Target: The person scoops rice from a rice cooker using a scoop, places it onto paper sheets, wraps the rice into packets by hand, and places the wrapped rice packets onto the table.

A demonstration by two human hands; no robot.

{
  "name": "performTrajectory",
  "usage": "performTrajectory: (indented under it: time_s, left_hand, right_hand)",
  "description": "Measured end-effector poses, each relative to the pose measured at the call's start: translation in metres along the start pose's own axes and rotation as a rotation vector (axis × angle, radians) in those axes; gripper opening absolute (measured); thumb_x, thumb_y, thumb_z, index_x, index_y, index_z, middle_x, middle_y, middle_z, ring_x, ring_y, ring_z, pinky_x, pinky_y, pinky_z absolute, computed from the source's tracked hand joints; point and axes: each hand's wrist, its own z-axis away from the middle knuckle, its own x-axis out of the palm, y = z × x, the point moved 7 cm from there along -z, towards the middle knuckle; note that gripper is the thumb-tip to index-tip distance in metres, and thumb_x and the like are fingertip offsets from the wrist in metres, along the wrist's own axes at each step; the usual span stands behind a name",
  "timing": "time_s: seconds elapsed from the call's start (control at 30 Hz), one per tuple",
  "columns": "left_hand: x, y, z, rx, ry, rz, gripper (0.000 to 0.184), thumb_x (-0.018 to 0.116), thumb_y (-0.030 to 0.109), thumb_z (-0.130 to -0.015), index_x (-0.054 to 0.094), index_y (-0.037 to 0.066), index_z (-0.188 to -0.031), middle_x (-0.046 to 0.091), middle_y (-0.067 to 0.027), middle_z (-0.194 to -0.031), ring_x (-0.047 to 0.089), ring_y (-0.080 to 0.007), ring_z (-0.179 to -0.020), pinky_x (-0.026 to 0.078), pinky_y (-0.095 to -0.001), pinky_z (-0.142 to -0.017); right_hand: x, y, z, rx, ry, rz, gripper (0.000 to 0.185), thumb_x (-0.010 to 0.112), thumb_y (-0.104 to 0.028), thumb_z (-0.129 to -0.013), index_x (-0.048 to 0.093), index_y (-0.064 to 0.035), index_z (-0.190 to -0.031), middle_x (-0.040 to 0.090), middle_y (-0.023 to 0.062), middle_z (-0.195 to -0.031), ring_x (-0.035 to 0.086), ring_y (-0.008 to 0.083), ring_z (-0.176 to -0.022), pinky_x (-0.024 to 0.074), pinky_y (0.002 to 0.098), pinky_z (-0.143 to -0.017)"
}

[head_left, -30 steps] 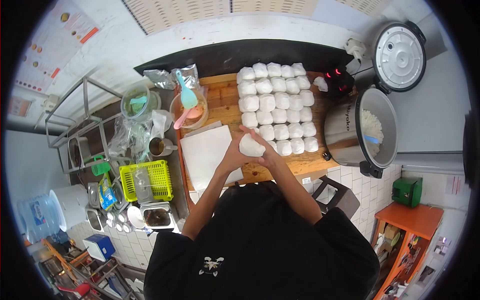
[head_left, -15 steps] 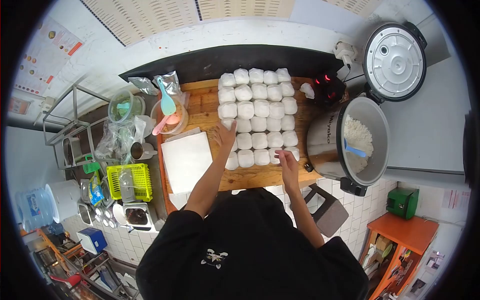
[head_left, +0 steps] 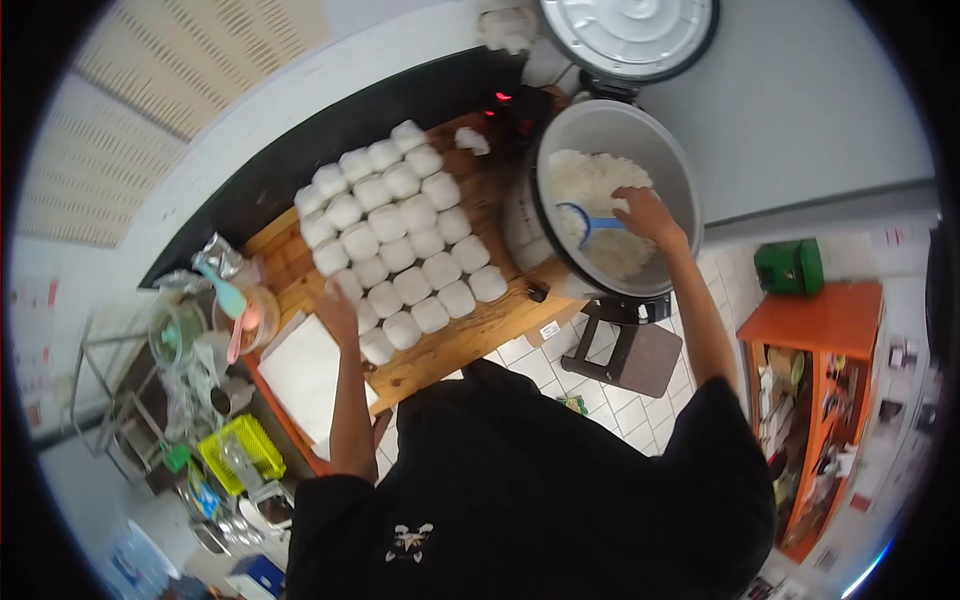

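Observation:
My right hand [head_left: 645, 215] is inside the rice cooker [head_left: 688, 175], its fingers apart just above the handle of a blue rice scoop [head_left: 604, 223]. The scoop lies on loose white rice [head_left: 600, 175], with rice in its round bowl. No grip on the handle shows. My left hand [head_left: 340, 315] is open and slightly blurred, close to the left edge of the white, rice-like blocks [head_left: 397, 253]. These blocks sit in tight rows on the wooden board [head_left: 405, 373]. A stack of white sheets [head_left: 308, 375] lies by my left forearm.
Left of the board are a tub of orange filling [head_left: 258, 315] with a pink spoon, a turquoise spoon [head_left: 226, 293], a tub of green stuff [head_left: 176, 333] and a yellow-green basket [head_left: 243, 455]. The cooker's lid [head_left: 635, 35] stands raised. A stool [head_left: 640, 358] is below it.
My view has turned and shifted toward the cooker. My right hand has gone from the front row of blocks into the cooker. My left hand stays by the blocks' left edge.

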Motion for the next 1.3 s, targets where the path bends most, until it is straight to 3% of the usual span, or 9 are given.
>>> performTrajectory:
  time_s: [0.13,0.33,0.43,0.7,0.83,0.93,0.97,1.17,1.3]
  left_hand:
    - [-0.05,-0.009,0.039,-0.047,-0.015,0.165,0.077,0.055,0.042,-0.099,0.024,-0.012,-0.146,0.037,-0.0338,-0.144,0.039,-0.0415,-0.134,0.034,-0.0433,-0.11]
    - [-0.133,-0.075,0.096,-0.073,0.032,-0.141,0.057,0.059,0.03,-0.099,0.04,-0.006,-0.139,0.051,-0.0287,-0.132,0.052,-0.04,-0.122,0.041,-0.0465,-0.103]
    - [-0.176,-0.12,0.123,-0.015,0.059,-0.326,0.055,0.062,0.028,-0.097,0.043,-0.006,-0.136,0.053,-0.0268,-0.13,0.053,-0.0407,-0.12,0.043,-0.0472,-0.101]
    - [-0.222,-0.185,0.142,0.01,-0.2,-0.637,0.092,0.063,0.061,-0.085,0.032,0.003,-0.15,0.02,-0.025,-0.158,0.016,-0.0437,-0.146,0.014,-0.0555,-0.118]
    - [-0.224,-0.17,0.142,0.042,-0.256,-0.754,0.109,0.059,0.068,-0.083,0.014,0.0,-0.154,0.009,-0.0271,-0.16,0.005,-0.04,-0.149,0.008,-0.0518,-0.12]
    - [-0.226,-0.19,0.14,-0.007,-0.249,-0.776,0.112,0.053,0.073,-0.083,0.008,0.001,-0.155,0.003,-0.0256,-0.161,0.001,-0.0386,-0.15,0.006,-0.0509,-0.121]
    - [-0.224,-0.191,0.138,-0.019,-0.254,-0.756,0.112,0.052,0.074,-0.083,0.006,0.002,-0.156,0.002,-0.025,-0.161,0.001,-0.0384,-0.15,0.005,-0.0508,-0.121]
    - [-0.23,-0.192,0.137,-0.057,-0.248,-0.677,0.111,0.053,0.073,-0.083,0.009,0.002,-0.156,0.004,-0.0241,-0.161,0.002,-0.0379,-0.15,0.008,-0.0527,-0.12]
    - [-0.232,-0.193,0.139,-0.059,-0.24,-0.671,0.111,0.053,0.073,-0.082,0.01,0.002,-0.156,0.005,-0.0242,-0.161,0.004,-0.0383,-0.15,0.01,-0.0538,-0.119]
  right_hand:
    - [0.058,0.021,-0.007,0.046,-0.559,0.12,0.037,0.068,-0.028,-0.088,0.064,-0.0063,-0.118,0.069,0.0165,-0.11,0.062,0.035,-0.107,0.0472,0.0444,-0.096]
    - [0.06,0.035,-0.011,0.256,-0.701,-0.406,0.031,0.062,-0.033,-0.095,0.063,-0.002,-0.1,0.064,0.0097,-0.081,0.062,0.018,-0.067,0.0507,0.0331,-0.056]
    - [-0.01,0.016,0.005,0.239,-0.499,-0.63,0.026,0.06,-0.03,-0.097,0.058,-0.0034,-0.093,0.056,0.0022,-0.072,0.048,0.0072,-0.051,0.0387,0.0238,-0.043]
    - [-0.011,-0.203,0.066,0.204,-0.294,-1.328,0.038,0.059,-0.003,-0.09,0.05,-0.0016,-0.127,0.057,0.0053,-0.086,0.051,0.0097,-0.057,0.0412,0.025,-0.048]
    - [0.151,-0.366,0.099,0.278,-0.77,-1.722,0.044,0.06,-0.005,-0.09,0.043,-0.0113,-0.13,0.058,0.0055,-0.089,0.041,0.0042,-0.05,0.0342,0.0198,-0.042]
    - [0.245,-0.491,0.137,0.509,-1.283,-1.78,0.015,0.052,-0.031,-0.102,0.046,-0.0207,-0.111,0.043,-0.0037,-0.074,0.032,0.0021,-0.048,0.0295,0.0183,-0.041]
    - [0.28,-0.515,0.142,0.467,-1.299,-1.718,0.028,0.05,-0.032,-0.103,0.048,-0.0206,-0.129,0.046,-0.0036,-0.075,0.036,0.0037,-0.049,0.0304,0.0179,-0.039]
    - [0.296,-0.627,0.125,-0.782,-0.107,-0.247,0.053,0.052,-0.019,-0.1,0.038,-0.0226,-0.151,0.057,0.0062,-0.08,0.057,0.023,-0.06,0.0492,0.0367,-0.055]
    - [0.337,-0.632,0.124,-0.969,-0.021,-0.132,0.054,0.053,-0.013,-0.097,0.04,-0.0204,-0.15,0.059,0.0123,-0.087,0.06,0.0289,-0.073,0.0508,0.0438,-0.064]
